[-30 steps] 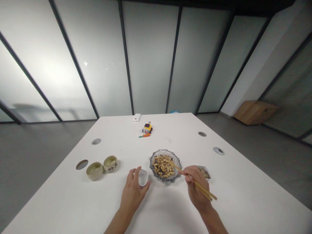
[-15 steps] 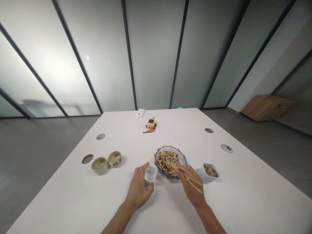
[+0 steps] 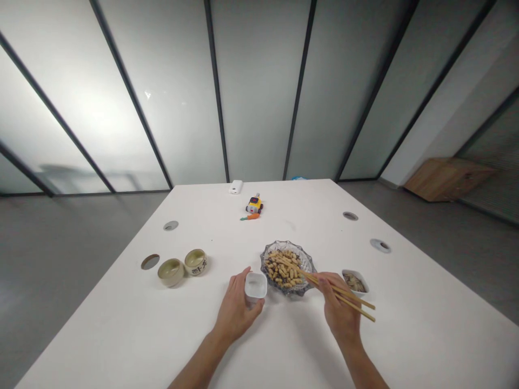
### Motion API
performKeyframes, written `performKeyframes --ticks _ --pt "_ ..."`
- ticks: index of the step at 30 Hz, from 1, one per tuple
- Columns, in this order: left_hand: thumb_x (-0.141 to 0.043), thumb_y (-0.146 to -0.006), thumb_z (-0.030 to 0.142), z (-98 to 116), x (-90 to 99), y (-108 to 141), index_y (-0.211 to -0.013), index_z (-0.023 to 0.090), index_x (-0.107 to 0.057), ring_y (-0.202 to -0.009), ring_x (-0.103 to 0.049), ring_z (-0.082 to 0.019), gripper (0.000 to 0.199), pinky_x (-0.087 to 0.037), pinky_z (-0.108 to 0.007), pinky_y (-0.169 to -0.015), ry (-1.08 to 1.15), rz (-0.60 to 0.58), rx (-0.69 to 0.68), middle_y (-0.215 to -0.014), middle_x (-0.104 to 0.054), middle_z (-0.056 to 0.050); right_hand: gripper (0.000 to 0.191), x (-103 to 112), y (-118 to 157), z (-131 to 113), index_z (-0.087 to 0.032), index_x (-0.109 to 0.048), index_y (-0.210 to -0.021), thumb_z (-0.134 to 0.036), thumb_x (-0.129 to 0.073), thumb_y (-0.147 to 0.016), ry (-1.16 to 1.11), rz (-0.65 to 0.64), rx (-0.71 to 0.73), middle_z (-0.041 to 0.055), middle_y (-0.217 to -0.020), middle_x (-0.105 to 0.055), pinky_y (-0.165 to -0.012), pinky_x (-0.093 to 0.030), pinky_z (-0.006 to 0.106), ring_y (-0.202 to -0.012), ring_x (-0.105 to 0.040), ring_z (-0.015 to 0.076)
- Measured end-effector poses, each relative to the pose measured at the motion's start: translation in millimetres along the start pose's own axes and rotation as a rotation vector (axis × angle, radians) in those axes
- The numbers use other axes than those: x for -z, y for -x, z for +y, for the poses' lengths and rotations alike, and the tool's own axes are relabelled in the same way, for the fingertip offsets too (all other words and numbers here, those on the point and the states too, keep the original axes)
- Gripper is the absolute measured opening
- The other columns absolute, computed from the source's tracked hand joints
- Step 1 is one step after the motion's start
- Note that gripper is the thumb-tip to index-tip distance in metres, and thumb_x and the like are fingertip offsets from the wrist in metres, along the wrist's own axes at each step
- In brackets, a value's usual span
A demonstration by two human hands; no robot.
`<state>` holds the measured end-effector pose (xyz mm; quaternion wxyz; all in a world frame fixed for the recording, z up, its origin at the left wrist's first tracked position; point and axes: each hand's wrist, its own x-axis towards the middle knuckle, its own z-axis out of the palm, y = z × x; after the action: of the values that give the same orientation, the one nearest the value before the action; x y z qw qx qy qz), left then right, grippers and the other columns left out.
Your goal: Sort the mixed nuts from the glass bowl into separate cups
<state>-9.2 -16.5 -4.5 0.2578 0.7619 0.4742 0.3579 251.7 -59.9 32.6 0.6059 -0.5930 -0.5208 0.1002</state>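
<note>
With thumb and fingers curled round its sides, my left hand holds a small white cup on the near left of the glass bowl. In my right hand is a pair of wooden chopsticks, slanting left into the bowl. Their tips reach the heap of peanuts in shells; whether they pinch one is too small to tell. The clear glass bowl has a scalloped rim. Behind my right hand stands a white container with greyish, seed-like pieces inside, partly hidden by the hand.
Two greenish tea cups stand side by side on the left, near a round hole in the white table. Farther back lie a yellow toy car, an orange-and-green toy carrot and a white box-like object.
My right hand has moved right, and the chopsticks lie at a flatter, more sideways slant. My left hand has shifted slightly right with the white cup. The whole view has shifted a little.
</note>
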Motion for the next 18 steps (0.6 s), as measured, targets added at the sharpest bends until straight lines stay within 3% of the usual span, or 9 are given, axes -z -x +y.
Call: performKeyframes --ticks 4,9,14,18 --pt "-0.071 -0.081 0.024 1 -0.3 -1 -0.146 0.018 -0.046 -0.128 -0.057 -0.032 0.069 -0.047 -0.052 -0.111 0.006 -0.008 0.015 -0.135 -0.063 -0.014 0.032 -1 3 -10 -0.022 -0.08 -0.086 -0.048 -0.063 -0.096 -0.067 0.007 -0.023 0.0085 -0.089 -0.075 -0.076 -0.06 0.037 -0.085 -0.071 0.0236" --pt "-0.071 -0.081 0.024 1 -0.4 -1 -0.146 0.02 -0.046 -0.128 -0.057 -0.033 0.07 -0.047 -0.054 -0.111 -0.003 -0.022 0.023 -0.135 -0.063 -0.013 0.038 -4 7 -13 -0.022 -0.078 -0.081 -0.054 -0.064 -0.094 -0.141 -0.077 -0.094 0.0078 -0.084 -0.075 -0.073 -0.061 0.036 -0.081 -0.071 0.0236" --pt "-0.072 -0.081 0.022 1 -0.3 -2 -0.146 0.018 -0.045 -0.125 -0.058 -0.032 0.071 -0.049 -0.053 -0.108 -0.008 -0.022 0.026 -0.132 -0.063 -0.013 0.043 -12 0 -6 -0.02 -0.076 -0.092 -0.061 -0.061 -0.093 -0.027 0.04 -0.158 0.0093 -0.093 -0.077 -0.083 -0.06 0.041 -0.087 -0.073 0.0256" --pt "-0.073 -0.081 0.022 1 -0.7 -3 -0.145 0.018 -0.046 -0.125 -0.058 -0.033 0.07 -0.049 -0.053 -0.108 -0.021 -0.024 0.027 -0.131 -0.064 -0.013 0.043 -21 -5 2 -0.02 -0.078 -0.096 -0.061 -0.065 -0.09 0.049 0.03 -0.141 0.0107 -0.099 -0.078 -0.087 -0.059 0.043 -0.092 -0.072 0.0267"
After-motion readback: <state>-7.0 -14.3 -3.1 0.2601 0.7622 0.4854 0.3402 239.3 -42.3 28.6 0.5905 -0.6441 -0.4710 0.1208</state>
